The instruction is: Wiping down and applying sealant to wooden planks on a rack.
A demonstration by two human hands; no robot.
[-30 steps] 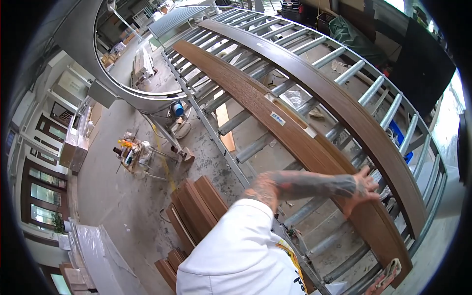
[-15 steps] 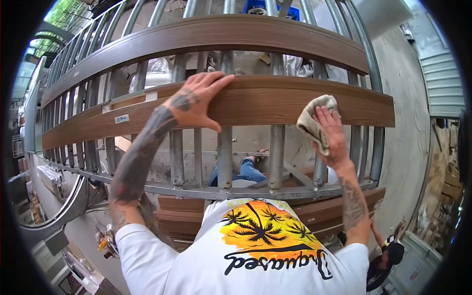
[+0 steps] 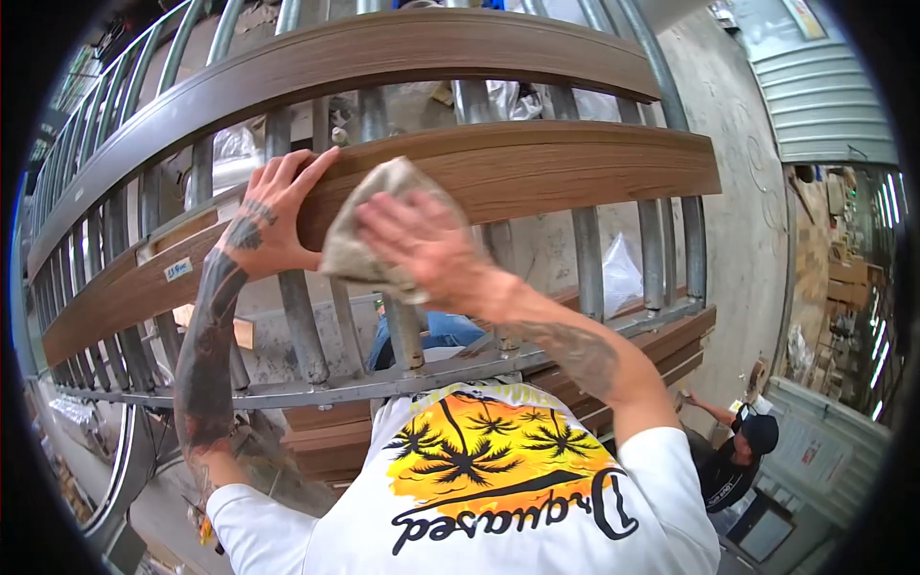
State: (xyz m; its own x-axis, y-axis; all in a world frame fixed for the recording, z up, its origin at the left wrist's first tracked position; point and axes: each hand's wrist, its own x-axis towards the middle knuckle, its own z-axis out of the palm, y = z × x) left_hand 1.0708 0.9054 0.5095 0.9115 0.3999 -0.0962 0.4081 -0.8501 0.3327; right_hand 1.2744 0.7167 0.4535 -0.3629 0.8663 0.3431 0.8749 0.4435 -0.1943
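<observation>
A brown wood-grain board lies across metal bars in front of me. My left hand spans its width, fingers at the far edge and thumb at the near edge, gripping it. My right hand, partly smeared by motion, presses a beige cloth onto the board's face. The cloth sits just right of my left hand and hangs a little over the near edge. Left of my left hand, the board has a small white label and a pale recessed strip.
Farther off, a second brown board lies across the same metal rack. More brown boards are below the rack's near rail. At the lower right, a person in a dark cap stands near a grey corrugated panel.
My right hand has swept the cloth left along the board, from near its right end to beside my left hand. My left hand keeps its grip. The whole view has shifted.
</observation>
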